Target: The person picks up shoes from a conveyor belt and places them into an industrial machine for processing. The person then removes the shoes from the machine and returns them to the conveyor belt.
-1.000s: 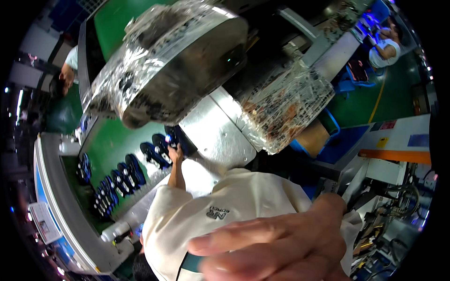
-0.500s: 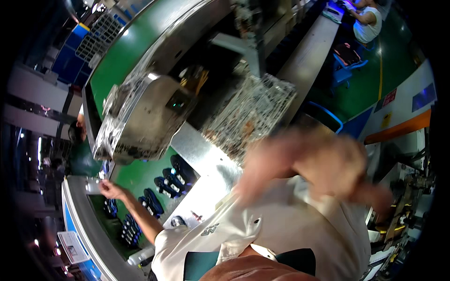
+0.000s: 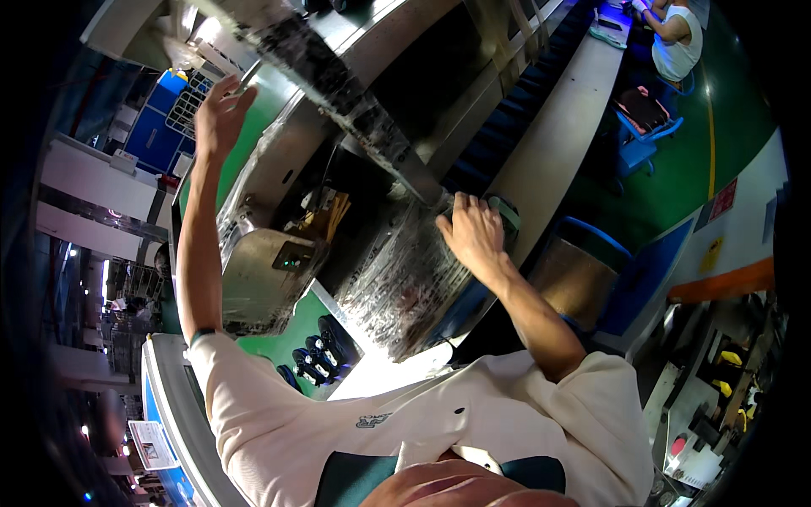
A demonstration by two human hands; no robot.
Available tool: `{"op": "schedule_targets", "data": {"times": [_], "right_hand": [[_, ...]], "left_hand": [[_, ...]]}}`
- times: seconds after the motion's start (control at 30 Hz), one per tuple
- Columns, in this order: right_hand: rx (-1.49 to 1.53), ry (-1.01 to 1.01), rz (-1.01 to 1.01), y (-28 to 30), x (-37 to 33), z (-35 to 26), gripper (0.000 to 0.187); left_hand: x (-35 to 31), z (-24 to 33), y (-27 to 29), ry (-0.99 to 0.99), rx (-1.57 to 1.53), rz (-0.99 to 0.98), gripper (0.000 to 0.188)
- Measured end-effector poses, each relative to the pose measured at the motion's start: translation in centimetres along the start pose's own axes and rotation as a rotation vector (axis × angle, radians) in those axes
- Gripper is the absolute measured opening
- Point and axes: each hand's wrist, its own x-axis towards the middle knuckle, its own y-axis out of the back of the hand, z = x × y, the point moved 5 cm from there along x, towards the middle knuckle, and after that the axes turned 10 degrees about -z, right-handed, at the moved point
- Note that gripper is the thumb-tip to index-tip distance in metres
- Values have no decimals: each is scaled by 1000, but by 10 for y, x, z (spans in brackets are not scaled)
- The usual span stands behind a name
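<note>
My left hand [image 3: 221, 118] is raised at the upper left, its fingers bent around a thin grey stick-like piece [image 3: 249, 76] whose kind I cannot make out. My right hand [image 3: 477, 232] lies with fingers stretched over the upper right edge of a box-like machine part wrapped in clear plastic film [image 3: 405, 270]. Just beyond its knuckles shows a grey-green rounded object [image 3: 507, 217], partly hidden. A long film-wrapped metal arm [image 3: 338, 93] slants down to the wrapped part near my right fingertips. Left of it is a rounded metal housing [image 3: 262, 275] with a small lit display.
Several dark shoes [image 3: 317, 363] stand low on the left. A long conveyor [image 3: 557, 127] runs away to the upper right, where a co-worker in white [image 3: 678, 46] sits. Blue chairs [image 3: 638, 152] stand on the green floor. Machinery [image 3: 701, 422] fills the lower right.
My left hand has risen from the shoes at lower left to the upper left. My right hand, blurred before near my chest, now rests on the wrapped part. The view has shifted.
</note>
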Motion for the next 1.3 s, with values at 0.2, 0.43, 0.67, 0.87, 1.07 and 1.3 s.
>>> {"op": "schedule_targets", "data": {"times": [0.2,0.43,0.67,0.87,1.07,1.3], "right_hand": [[133,84,125,6,-4,3,45],[227,-9,49,0,12,29,49],[251,95,34,4,-5,18,49],[275,32,104,-2,8,33,44],[329,170,298,0,0,16,49],[624,518,259,26,-22,-20,88]], "left_hand": [[164,-28,-91,192,444,-113,96],[294,-40,-208,202,479,-414,95],[275,-75,-165,109,350,-225,60],[207,-63,-86,345,-293,212,48],[46,-96,98,381,-440,356,50],[-207,-15,76,321,-1034,358,30]]}}
